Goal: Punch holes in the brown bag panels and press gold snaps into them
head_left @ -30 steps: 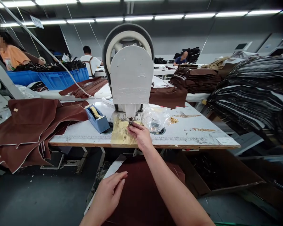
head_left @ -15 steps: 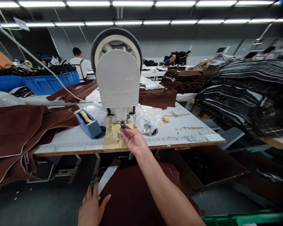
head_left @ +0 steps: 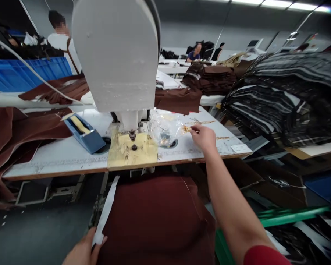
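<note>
At the bottom left, my left hand (head_left: pixel 81 252) grips the near left edge of a dark brown fabric piece (head_left: pixel 154 213). A white strip (head_left: pixel 107 206) along that edge passes between thumb and fingers. My right hand (head_left: pixel 205 138) is stretched over the white tabletop. Its fingertips are pinched together at a small heap of gold-coloured metal bits (head_left: pixel 185 129); whatever lies between them is too small to make out. Left of it stands the grey press machine (head_left: pixel 121 59), its dark die (head_left: pixel 132 135) above a yellowed plate (head_left: pixel 118 156).
A clear plastic bag (head_left: pixel 165 125) lies between machine and heap. A blue tape dispenser (head_left: pixel 85 134) stands left of the plate. Brown fabric (head_left: pixel 5 140) hangs over the left side. Striped dark cloth stacks (head_left: pixel 267 110) rise at right. A green crate edge (head_left: pixel 292 217) sits lower right.
My right hand has left the machine's die and moved right to the gold-coloured bits. My left hand has shifted down and left, closing on the fabric edge. The view has moved closer.
</note>
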`<state>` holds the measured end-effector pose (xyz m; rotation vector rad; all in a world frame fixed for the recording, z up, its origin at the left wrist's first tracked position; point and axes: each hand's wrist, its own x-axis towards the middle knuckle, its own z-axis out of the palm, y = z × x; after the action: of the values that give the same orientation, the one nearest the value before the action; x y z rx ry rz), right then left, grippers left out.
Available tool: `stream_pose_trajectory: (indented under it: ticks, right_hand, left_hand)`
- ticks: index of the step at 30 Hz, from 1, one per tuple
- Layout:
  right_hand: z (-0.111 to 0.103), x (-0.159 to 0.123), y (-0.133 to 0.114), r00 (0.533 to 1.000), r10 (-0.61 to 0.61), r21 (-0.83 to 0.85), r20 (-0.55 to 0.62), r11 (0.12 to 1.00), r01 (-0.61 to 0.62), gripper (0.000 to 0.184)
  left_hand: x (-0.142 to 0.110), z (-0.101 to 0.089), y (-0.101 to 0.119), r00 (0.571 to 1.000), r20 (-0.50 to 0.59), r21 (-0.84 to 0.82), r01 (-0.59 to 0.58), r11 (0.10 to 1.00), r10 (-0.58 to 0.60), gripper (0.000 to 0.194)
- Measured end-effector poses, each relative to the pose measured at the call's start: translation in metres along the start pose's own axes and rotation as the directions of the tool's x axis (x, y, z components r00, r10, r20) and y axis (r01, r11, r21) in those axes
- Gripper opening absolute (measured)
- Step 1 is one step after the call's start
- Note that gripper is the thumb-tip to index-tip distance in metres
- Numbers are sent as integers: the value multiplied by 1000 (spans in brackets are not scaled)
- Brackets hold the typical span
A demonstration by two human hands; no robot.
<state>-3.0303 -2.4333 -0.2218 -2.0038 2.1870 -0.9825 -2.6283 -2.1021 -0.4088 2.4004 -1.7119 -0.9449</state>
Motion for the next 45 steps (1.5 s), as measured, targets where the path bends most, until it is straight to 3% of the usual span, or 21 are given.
stream_pose_trajectory:
  ticks: [3, 5, 9, 14, 18, 21, 24, 27, 29, 31, 33, 36, 38, 40, 45]
  right_hand:
    - [14, 24, 30, 989, -36, -65, 141, 997, 46, 25]
    - [24, 31, 35, 980, -62, -57, 187, 996, 74, 20]
    - [31, 34, 31, 971, -88, -51, 223, 994, 102, 19]
    - [34, 31, 30, 983, -76, -58, 167, 995, 87, 21]
    - [40, 28, 34, 987, -84, -79, 140, 992, 96, 19]
    - [42, 30, 41, 996, -57, -19, 76, 998, 59, 19]
    - [37, 24, 39, 998, -47, 234, -40, 971, 55, 19]
    - [23, -16, 16, 998, -27, 580, -61, 812, 57, 24]
    - [13, -64, -7, 995, -72, 746, 72, 666, -6, 29]
    - [7, -119, -30, 951, -170, 809, 257, 576, -115, 29]
    - [7, -169, -49, 899, -250, 826, 360, 534, -182, 22]
    - [16, -215, -66, 802, -290, 822, 522, 422, -383, 21]
    - [21, -228, -71, 718, -295, 772, 631, 331, -543, 25]
    - [22, -233, -73, 660, -313, 731, 683, 284, -621, 29]
    - [15, -237, -78, 623, -336, 706, 706, 275, -653, 30]
  left_hand:
    - [-6, -25, 34, 967, -234, 361, -7, 932, 99, 48]
    - [8, -36, 65, 927, -295, 406, -99, 909, 232, 46]
    - [71, -32, 121, 877, -51, 207, -458, 865, 477, 40]
    - [150, -13, 148, 865, 132, 120, -499, 859, 484, 38]
    - [172, -10, 144, 830, 239, 8, -520, 854, 503, 22]
    - [168, -18, 142, 810, 245, -85, -530, 844, 533, 23]
    - [153, -32, 142, 784, 238, -187, -542, 819, 573, 29]
    - [130, -54, 142, 770, 220, -274, -541, 795, 599, 38]
    - [112, -72, 142, 768, 224, -393, -492, 777, 600, 42]
    - [91, -90, 144, 769, 248, -557, -384, 736, 589, 41]
    - [70, -104, 147, 774, 268, -685, -265, 678, 574, 38]
    - [46, -114, 151, 781, 268, -749, -199, 632, 564, 35]
    - [37, -114, 152, 780, 263, -766, -190, 614, 569, 34]
    - [32, -111, 150, 775, 251, -782, -190, 593, 580, 33]
    - [28, -106, 143, 782, 246, -825, -140, 547, 572, 31]
